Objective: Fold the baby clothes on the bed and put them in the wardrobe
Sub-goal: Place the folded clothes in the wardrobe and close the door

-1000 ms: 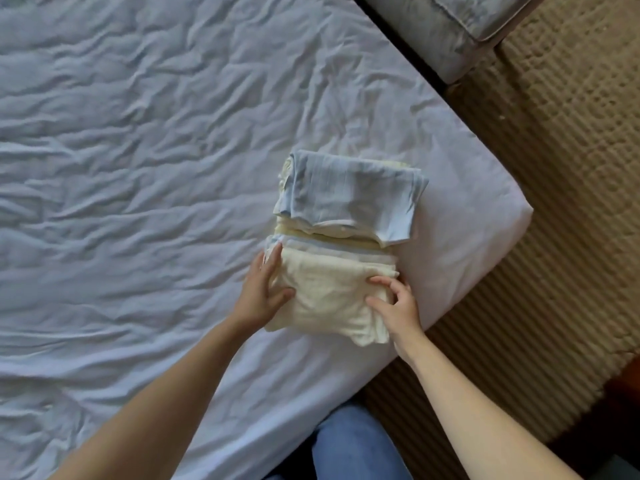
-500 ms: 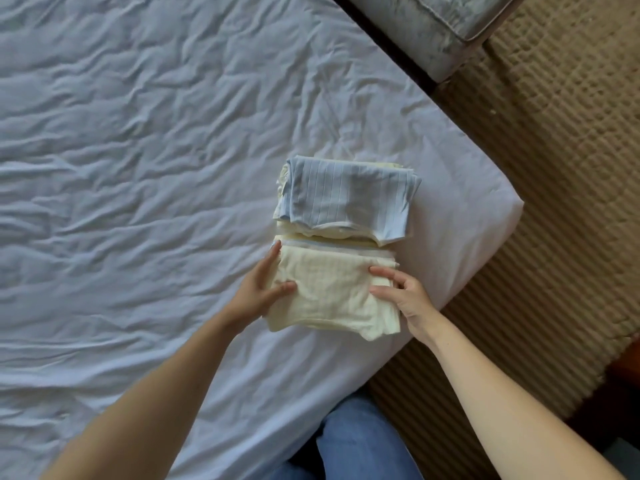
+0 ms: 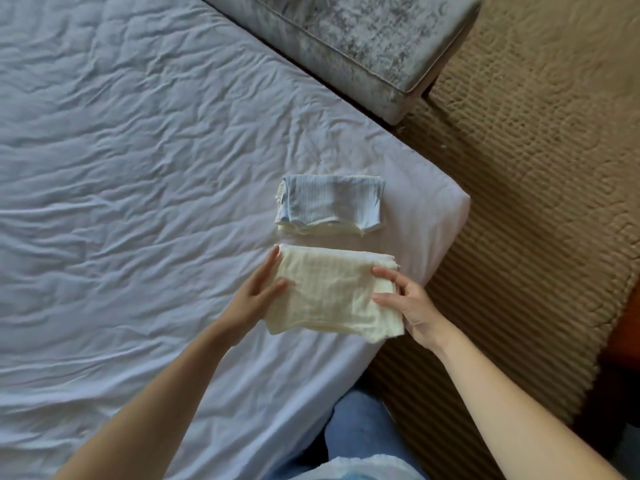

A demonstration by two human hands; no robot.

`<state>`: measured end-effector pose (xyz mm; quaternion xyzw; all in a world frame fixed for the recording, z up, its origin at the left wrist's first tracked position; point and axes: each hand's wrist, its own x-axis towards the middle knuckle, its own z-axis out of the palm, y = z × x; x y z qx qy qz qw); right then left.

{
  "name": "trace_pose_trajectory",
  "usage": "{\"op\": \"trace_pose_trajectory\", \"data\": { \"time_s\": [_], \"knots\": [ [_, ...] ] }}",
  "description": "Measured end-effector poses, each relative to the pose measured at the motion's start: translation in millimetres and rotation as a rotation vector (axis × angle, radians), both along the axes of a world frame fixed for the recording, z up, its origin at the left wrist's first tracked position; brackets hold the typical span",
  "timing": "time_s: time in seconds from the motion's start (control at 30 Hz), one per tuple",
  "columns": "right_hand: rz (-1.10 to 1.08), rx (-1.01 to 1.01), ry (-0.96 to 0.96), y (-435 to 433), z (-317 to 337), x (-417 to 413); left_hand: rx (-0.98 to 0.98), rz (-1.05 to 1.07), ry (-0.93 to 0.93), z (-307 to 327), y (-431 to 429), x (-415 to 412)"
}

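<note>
The bed [image 3: 138,168] fills most of the view. Its sheet is pale, almost white with a bit of blue, and it has lots of wrinkles. One corner of the bed points to the right. Past the far edge of the bed stands a gray bench [image 3: 363,39] with a soft, patchy top. The floor beside the bed has a tan carpet [image 3: 536,168] with bumpy lines in it. Something dark red-brown shows at the right edge, but I cannot tell what it is. Blue jeans [image 3: 360,431] show at the bottom, close to the bed.

Two folded piles of baby clothes lie near the bed's corner. The blue pile [image 3: 332,202] has thin stripes and sits farther away. The cream pile [image 3: 329,292] is nearer.

The left hand [image 3: 254,296] rests flat against the left side of the cream pile, with straight fingers and its thumb on top. The right hand [image 3: 412,306] grips the right side of the cream pile, with its thumb and first finger on top and the other fingers curled round the edge.

A moment ago the cream pile was right up against the blue pile. Now it has come nearer to the person, and a strip of sheet shows between the two piles. The blue pile has stayed where it was. More of the bench and carpet show now.
</note>
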<state>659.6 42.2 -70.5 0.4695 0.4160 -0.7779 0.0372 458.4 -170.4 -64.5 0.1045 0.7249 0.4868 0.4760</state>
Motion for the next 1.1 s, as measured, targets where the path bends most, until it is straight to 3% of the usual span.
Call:
{"op": "trace_pose_trajectory", "data": {
  "time_s": [0.33, 0.53, 0.67, 1.1],
  "knots": [
    [-0.188, 0.186, 0.156, -89, 111, 120, 0.267, -0.361, 0.091, 93, -52, 71],
    [-0.36, 0.316, 0.181, -146, 144, 216, 0.357, -0.561, 0.177, 128, -49, 138],
    [-0.493, 0.374, 0.182, -181, 159, 287, 0.386, -0.723, 0.126, 138, -38, 191],
    [-1.014, 0.517, -0.014, -347, 177, 491, 0.466, -1.312, 0.075, 160, -24, 406]
  ]
}}
